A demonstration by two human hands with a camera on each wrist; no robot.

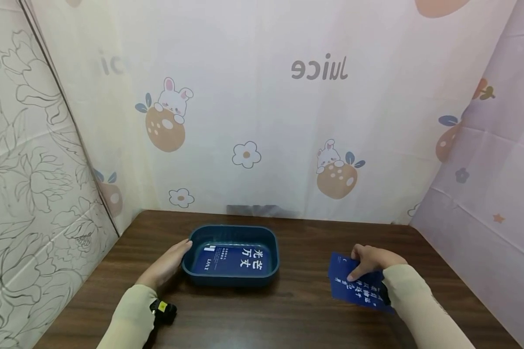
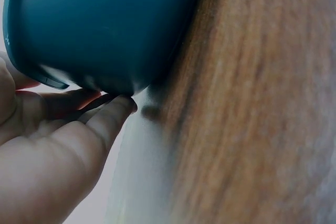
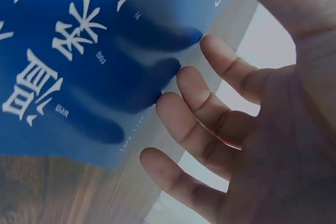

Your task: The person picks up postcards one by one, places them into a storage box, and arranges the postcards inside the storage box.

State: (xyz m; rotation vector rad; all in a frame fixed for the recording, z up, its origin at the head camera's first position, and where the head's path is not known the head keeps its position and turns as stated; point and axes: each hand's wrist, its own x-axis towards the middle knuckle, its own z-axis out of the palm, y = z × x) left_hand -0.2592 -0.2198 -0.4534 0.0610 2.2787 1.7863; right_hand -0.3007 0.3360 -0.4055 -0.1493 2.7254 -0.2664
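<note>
My left hand (image 1: 169, 265) rests against the left end of a dark teal plastic basin (image 1: 230, 280), fingertips at its rim and outer wall. In the left wrist view the fingers (image 2: 107, 116) lie along the outside of the wall. Inside the basin a blue card (image 1: 233, 261) with white writing lies flat. To the right, my right hand (image 1: 371, 259) touches a blue card (image 1: 344, 291) with white characters; the thumb lies over its face. In the right wrist view, slightly bent fingertips (image 3: 173, 111) meet the glossy card along one edge.
Both the basin and the right-hand card are on a dark wood-grain table (image 1: 288, 320). A printed curtain (image 1: 262, 106) hangs along the back edge, with patterned sheets at the left and right sides. A black wrist strap device (image 1: 166, 312) sits on the left wrist.
</note>
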